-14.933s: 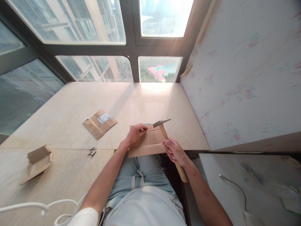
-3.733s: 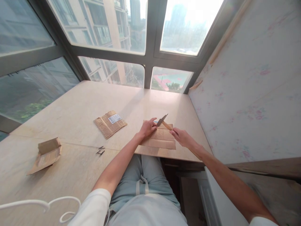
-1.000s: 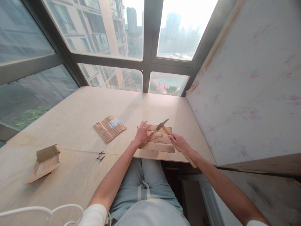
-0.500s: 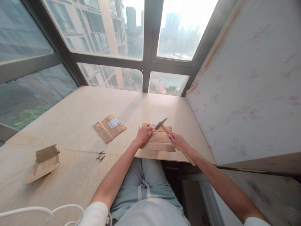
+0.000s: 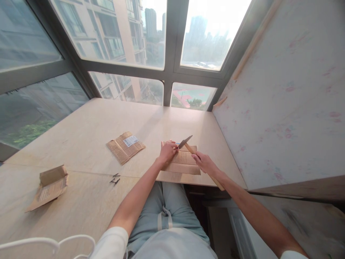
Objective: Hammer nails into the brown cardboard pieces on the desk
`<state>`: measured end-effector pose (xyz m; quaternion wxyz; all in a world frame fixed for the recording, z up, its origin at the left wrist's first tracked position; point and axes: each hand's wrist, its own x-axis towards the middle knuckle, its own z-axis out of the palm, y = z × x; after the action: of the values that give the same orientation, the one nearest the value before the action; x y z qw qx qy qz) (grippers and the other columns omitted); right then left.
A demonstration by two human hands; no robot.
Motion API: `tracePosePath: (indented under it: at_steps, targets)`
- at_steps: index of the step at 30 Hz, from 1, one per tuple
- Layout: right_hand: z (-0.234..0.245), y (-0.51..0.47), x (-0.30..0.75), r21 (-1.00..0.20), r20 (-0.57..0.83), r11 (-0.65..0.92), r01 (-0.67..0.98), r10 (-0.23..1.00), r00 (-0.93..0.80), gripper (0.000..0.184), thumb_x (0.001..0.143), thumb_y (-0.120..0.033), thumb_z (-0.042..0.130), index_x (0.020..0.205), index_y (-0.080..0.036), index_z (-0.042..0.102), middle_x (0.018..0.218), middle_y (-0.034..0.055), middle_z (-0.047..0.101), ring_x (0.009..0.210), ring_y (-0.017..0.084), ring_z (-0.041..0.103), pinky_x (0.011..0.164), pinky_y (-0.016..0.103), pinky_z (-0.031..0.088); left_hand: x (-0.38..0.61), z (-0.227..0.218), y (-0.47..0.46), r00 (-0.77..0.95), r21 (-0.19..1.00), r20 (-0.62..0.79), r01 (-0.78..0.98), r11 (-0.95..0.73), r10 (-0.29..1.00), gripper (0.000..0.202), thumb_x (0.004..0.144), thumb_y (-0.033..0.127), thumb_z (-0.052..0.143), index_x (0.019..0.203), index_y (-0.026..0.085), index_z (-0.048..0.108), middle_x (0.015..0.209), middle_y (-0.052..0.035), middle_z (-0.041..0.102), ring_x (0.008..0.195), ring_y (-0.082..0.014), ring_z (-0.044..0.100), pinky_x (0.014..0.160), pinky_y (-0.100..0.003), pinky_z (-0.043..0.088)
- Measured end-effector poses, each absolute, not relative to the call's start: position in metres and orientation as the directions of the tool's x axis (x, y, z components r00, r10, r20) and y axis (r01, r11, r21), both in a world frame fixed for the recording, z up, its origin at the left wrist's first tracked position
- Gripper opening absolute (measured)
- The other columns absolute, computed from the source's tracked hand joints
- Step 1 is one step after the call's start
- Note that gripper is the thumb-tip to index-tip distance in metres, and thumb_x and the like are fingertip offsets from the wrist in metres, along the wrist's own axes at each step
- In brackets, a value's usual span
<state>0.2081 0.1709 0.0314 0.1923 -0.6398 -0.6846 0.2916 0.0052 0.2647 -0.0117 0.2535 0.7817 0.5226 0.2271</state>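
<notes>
A flat cardboard piece (image 5: 183, 163) dotted with rows of small holes lies at the near edge of the pale wooden worktop (image 5: 113, 118). My left hand (image 5: 167, 151) rests on its left part with fingers curled in a pinch near the top edge; what they hold is too small to see. My right hand (image 5: 205, 163) grips the wooden handle of a hammer (image 5: 185, 143), whose metal head hovers just above the cardboard, close to my left fingertips.
A folded cardboard piece with a white label (image 5: 125, 145) lies left of centre. Another cardboard scrap (image 5: 48, 185) sits at the near left. Several dark nails (image 5: 115, 179) lie between them. A white cable (image 5: 61, 242) curls at the bottom left. A papered wall (image 5: 283, 90) bounds the right.
A second ago my left fingers were spread above the cardboard; they have closed into a pinch on its upper left. The hammer has stayed almost in place.
</notes>
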Motion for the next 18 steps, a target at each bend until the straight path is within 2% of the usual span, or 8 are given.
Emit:
tracePosePath:
  at_steps: [4, 14, 18]
  targets:
    - [0.0286, 0.1681, 0.2048, -0.65, -0.072, 0.031, 0.76, 0.992, -0.103, 0.034, 0.095, -0.045, 0.034, 0.072, -0.022, 0.043, 0.053, -0.004, 0.048, 0.04, 0.01, 0.045, 0.043, 0.021, 0.026, 0.0052, -0.011, 0.2646, 0.366, 0.618, 0.102, 0.706, -0.347, 0.925, 0.016, 0.084, 0.024, 0.059, 0.08, 0.026, 0.074, 0.119, -0.0051, 0.066, 0.127, -0.0303, 0.047, 0.11, -0.066, 0.016]
    - [0.0263, 0.1659, 0.2037, -0.713, -0.107, -0.024, 0.701, 0.991, -0.075, 0.036, 0.094, -0.05, 0.033, 0.072, -0.023, 0.04, 0.052, -0.0046, 0.046, 0.035, 0.01, 0.044, 0.037, 0.021, 0.026, 0.0049, -0.0131, 0.2663, 0.36, 0.623, 0.087, 0.708, -0.333, 0.929, 0.016, 0.084, 0.027, 0.059, 0.081, 0.025, 0.075, 0.122, -0.0062, 0.065, 0.121, -0.0285, 0.05, 0.11, -0.064, 0.016]
    - [0.028, 0.1677, 0.2033, -0.691, -0.102, -0.008, 0.723, 0.991, -0.087, 0.034, 0.094, -0.047, 0.034, 0.071, -0.022, 0.04, 0.051, -0.0046, 0.046, 0.036, 0.009, 0.042, 0.037, 0.021, 0.024, 0.0057, -0.0142, 0.2665, 0.361, 0.608, 0.103, 0.715, -0.346, 0.927, 0.014, 0.082, 0.028, 0.061, 0.079, 0.026, 0.075, 0.118, -0.0058, 0.066, 0.119, -0.0286, 0.051, 0.11, -0.063, 0.016]
